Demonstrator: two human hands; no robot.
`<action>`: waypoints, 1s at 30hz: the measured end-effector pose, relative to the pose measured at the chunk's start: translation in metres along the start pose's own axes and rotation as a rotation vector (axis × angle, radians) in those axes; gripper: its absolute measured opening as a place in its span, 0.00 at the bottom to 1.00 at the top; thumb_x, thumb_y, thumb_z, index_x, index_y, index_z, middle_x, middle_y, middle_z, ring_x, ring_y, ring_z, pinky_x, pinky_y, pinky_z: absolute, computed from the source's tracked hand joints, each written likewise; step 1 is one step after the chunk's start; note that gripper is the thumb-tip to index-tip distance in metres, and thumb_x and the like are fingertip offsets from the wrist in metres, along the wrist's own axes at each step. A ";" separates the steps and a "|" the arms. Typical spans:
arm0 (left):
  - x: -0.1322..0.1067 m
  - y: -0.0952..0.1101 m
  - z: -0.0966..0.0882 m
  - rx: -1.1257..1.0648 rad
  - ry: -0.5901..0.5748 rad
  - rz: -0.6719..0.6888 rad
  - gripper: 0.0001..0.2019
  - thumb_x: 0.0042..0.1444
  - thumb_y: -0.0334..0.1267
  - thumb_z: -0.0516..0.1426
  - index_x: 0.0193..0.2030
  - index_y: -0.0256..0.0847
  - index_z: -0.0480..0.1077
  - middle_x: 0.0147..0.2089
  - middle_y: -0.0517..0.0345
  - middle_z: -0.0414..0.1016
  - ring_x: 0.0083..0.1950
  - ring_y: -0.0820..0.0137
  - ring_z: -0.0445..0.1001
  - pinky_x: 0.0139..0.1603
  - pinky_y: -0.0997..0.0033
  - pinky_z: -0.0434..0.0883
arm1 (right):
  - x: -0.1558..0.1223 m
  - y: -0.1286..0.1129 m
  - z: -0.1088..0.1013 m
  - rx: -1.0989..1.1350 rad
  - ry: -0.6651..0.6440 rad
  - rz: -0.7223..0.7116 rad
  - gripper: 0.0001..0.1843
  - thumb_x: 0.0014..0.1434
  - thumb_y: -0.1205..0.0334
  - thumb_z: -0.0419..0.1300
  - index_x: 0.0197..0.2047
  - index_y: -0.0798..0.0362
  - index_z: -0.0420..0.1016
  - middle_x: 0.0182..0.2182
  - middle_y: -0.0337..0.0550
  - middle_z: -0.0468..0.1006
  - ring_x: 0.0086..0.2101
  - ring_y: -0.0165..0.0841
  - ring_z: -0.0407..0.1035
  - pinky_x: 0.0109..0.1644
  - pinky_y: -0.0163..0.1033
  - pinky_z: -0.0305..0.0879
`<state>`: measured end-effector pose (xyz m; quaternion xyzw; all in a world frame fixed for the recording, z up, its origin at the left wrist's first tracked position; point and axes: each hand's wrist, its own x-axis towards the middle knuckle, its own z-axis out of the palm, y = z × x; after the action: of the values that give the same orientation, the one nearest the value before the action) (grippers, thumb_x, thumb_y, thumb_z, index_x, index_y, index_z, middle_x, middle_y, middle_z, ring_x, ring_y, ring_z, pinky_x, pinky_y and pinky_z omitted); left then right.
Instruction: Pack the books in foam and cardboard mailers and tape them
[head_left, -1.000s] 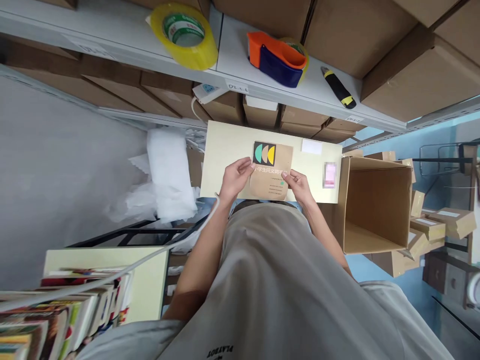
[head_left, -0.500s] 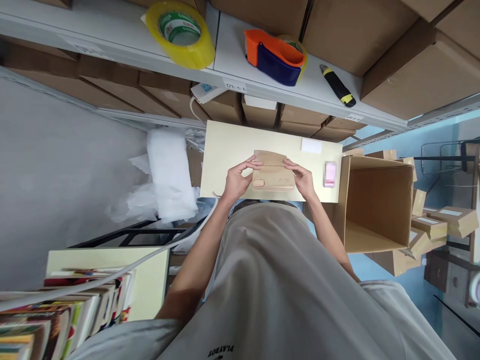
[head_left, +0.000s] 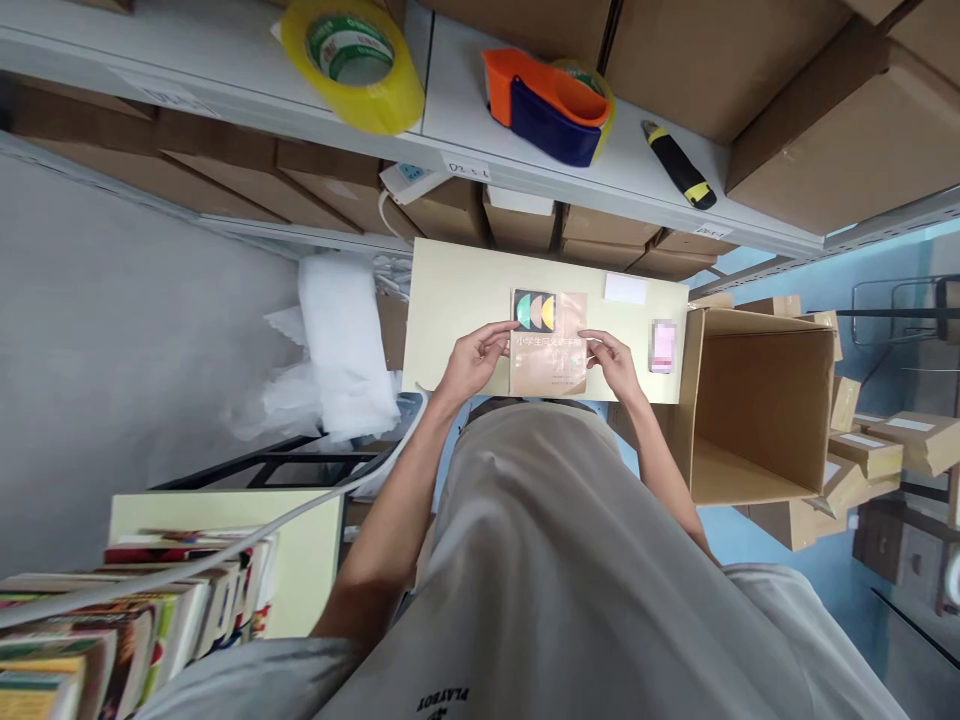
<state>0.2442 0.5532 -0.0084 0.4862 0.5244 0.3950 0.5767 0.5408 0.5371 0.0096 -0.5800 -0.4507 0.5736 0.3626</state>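
A small brown book (head_left: 548,342) with a green, teal and yellow half-circle design on its cover is held over a pale yellow table (head_left: 457,300). My left hand (head_left: 474,358) grips its left edge with thumb and fingers closed on it. My right hand (head_left: 617,362) grips its right edge the same way. The cover faces up toward me. A white label (head_left: 625,289) and a small pink item (head_left: 661,346) lie on the table to the right of the book.
An open, empty cardboard box (head_left: 754,405) stands right of the table. The shelf above holds a yellow tape roll (head_left: 352,62), an orange and blue tape dispenser (head_left: 550,104) and a utility knife (head_left: 679,163). White foam wrap (head_left: 337,345) lies left. Stacked books (head_left: 135,620) sit at lower left.
The book was turned over in both hands: its front cover showed, then its plain back, and now the front cover faces up again. Both hands kept hold of it.
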 end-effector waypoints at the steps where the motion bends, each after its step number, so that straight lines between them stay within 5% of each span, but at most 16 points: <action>1: 0.000 0.001 -0.001 0.002 -0.022 -0.012 0.23 0.64 0.54 0.67 0.58 0.41 0.84 0.55 0.44 0.88 0.55 0.57 0.87 0.59 0.57 0.86 | -0.001 -0.001 -0.002 0.008 -0.030 0.007 0.24 0.66 0.40 0.69 0.57 0.45 0.85 0.42 0.43 0.89 0.42 0.38 0.81 0.44 0.42 0.79; 4: 0.001 0.001 -0.004 0.017 -0.041 -0.059 0.25 0.58 0.52 0.70 0.58 0.40 0.85 0.52 0.46 0.89 0.56 0.57 0.88 0.58 0.60 0.86 | -0.002 -0.003 -0.005 0.007 -0.095 0.024 0.30 0.59 0.43 0.74 0.61 0.47 0.84 0.48 0.46 0.92 0.47 0.40 0.84 0.47 0.42 0.80; 9: 0.005 0.000 0.002 -0.005 -0.023 -0.168 0.30 0.56 0.64 0.73 0.51 0.39 0.83 0.37 0.50 0.88 0.26 0.66 0.80 0.30 0.64 0.80 | -0.001 -0.007 0.006 -0.020 -0.005 0.087 0.29 0.60 0.31 0.75 0.44 0.50 0.84 0.38 0.50 0.93 0.33 0.37 0.80 0.41 0.43 0.77; 12: 0.008 -0.001 0.006 -0.008 0.020 -0.227 0.35 0.57 0.71 0.71 0.48 0.37 0.83 0.33 0.46 0.87 0.21 0.67 0.76 0.23 0.66 0.72 | 0.001 -0.011 0.014 -0.010 0.028 0.111 0.35 0.61 0.23 0.72 0.41 0.51 0.84 0.34 0.53 0.92 0.29 0.36 0.76 0.36 0.43 0.73; 16: 0.010 -0.002 0.006 -0.046 0.086 -0.165 0.39 0.57 0.74 0.71 0.54 0.36 0.83 0.37 0.44 0.88 0.28 0.62 0.84 0.33 0.62 0.80 | 0.003 -0.012 0.018 0.002 -0.005 0.103 0.37 0.59 0.20 0.72 0.40 0.49 0.84 0.41 0.55 0.94 0.30 0.36 0.76 0.37 0.43 0.76; 21: 0.008 0.005 0.003 -0.024 0.098 -0.036 0.40 0.67 0.77 0.60 0.62 0.40 0.83 0.55 0.42 0.89 0.54 0.56 0.88 0.61 0.56 0.83 | 0.004 -0.004 0.020 0.137 -0.008 0.115 0.39 0.66 0.20 0.64 0.49 0.50 0.87 0.46 0.51 0.93 0.46 0.43 0.85 0.57 0.49 0.82; 26: 0.004 0.015 0.012 0.102 0.099 -0.017 0.35 0.64 0.70 0.67 0.62 0.41 0.84 0.56 0.46 0.88 0.53 0.58 0.84 0.55 0.63 0.81 | 0.006 0.014 0.030 0.155 0.079 0.050 0.34 0.61 0.28 0.75 0.56 0.45 0.78 0.34 0.36 0.86 0.41 0.36 0.82 0.57 0.44 0.79; 30: -0.002 0.032 0.023 0.135 0.096 0.064 0.29 0.70 0.65 0.63 0.58 0.42 0.86 0.55 0.46 0.86 0.53 0.60 0.83 0.52 0.65 0.80 | 0.020 0.026 0.041 0.088 0.163 0.084 0.30 0.72 0.27 0.59 0.56 0.44 0.74 0.35 0.37 0.85 0.40 0.36 0.82 0.52 0.43 0.81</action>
<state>0.2685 0.5544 0.0229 0.5209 0.5612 0.3997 0.5039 0.5015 0.5436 -0.0250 -0.6265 -0.3692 0.5587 0.3987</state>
